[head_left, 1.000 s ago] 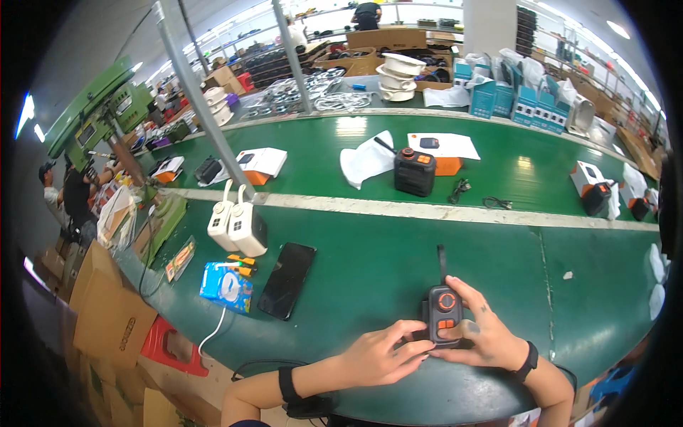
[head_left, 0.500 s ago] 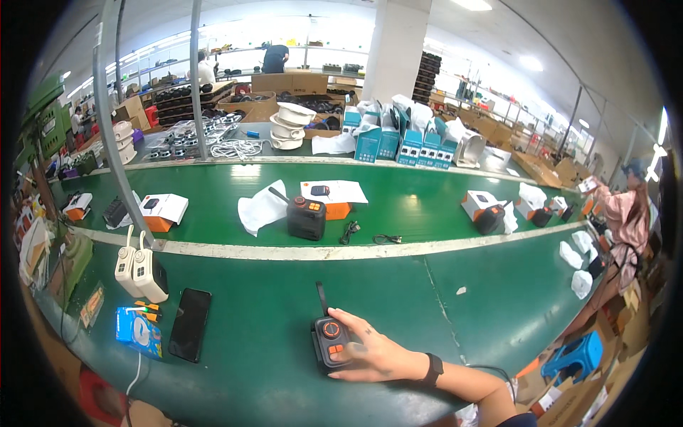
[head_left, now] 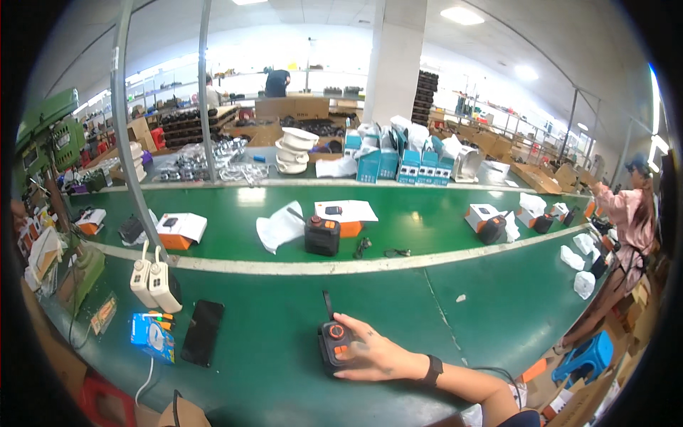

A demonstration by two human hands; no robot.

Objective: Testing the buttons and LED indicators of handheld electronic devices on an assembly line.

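Observation:
My right hand (head_left: 373, 357), with a dark band on its wrist, lies around a small black device (head_left: 330, 349) on the green workbench. The device has an orange-ringed round control, orange buttons and a black strap loop (head_left: 327, 304) standing up at its far end. My thumb and fingers rest along its right side and over its buttons, and hide part of it. My left hand is not in view. To the left lie a black phone (head_left: 203, 333) and a small blue box (head_left: 153, 337); two beige devices with strap loops (head_left: 165, 286) stand behind them.
Beyond a pale rail (head_left: 299, 266) runs a green conveyor belt (head_left: 420, 210). On it are a similar black device (head_left: 321, 236), an orange-and-white box (head_left: 348, 217), a white bag (head_left: 279, 228) and cables. A metal post (head_left: 122, 128) rises at left. A person in pink (head_left: 629, 213) stands at far right.
The whole view has shifted slightly, so things sit lower in the picture. My right hand stays on the black device, which keeps its place on the bench.

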